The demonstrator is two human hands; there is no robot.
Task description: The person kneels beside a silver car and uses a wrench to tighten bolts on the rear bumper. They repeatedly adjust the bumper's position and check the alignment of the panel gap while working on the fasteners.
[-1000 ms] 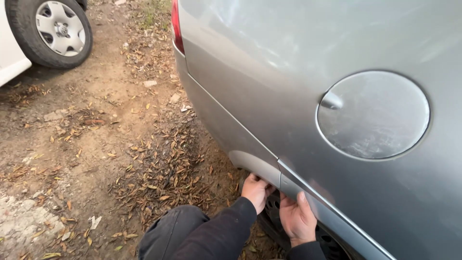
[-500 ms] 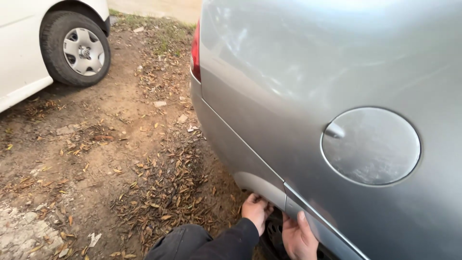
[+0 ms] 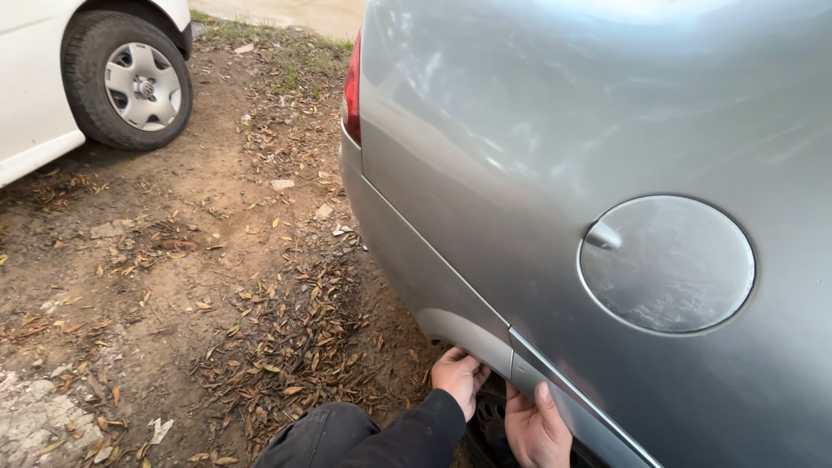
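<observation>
Grey car [image 3: 555, 130] fills the right side, rear quarter panel toward the camera, red tail light [image 3: 352, 87] at its left edge. Round fuel flap [image 3: 667, 264] sits shut on the panel. White car [image 3: 35, 78] upper left, its wheel [image 3: 130, 82] on bare dirt strewn with dry leaves [image 3: 286, 347]. Trim strip [image 3: 572, 407] runs along the wheel arch at the bottom. Left hand [image 3: 459, 379] in a dark sleeve reaches under the arch edge, fingers curled out of sight behind it. Right hand [image 3: 536, 431] lies on the strip's end, thumb on top; cannot tell how the other fingers sit.
</observation>
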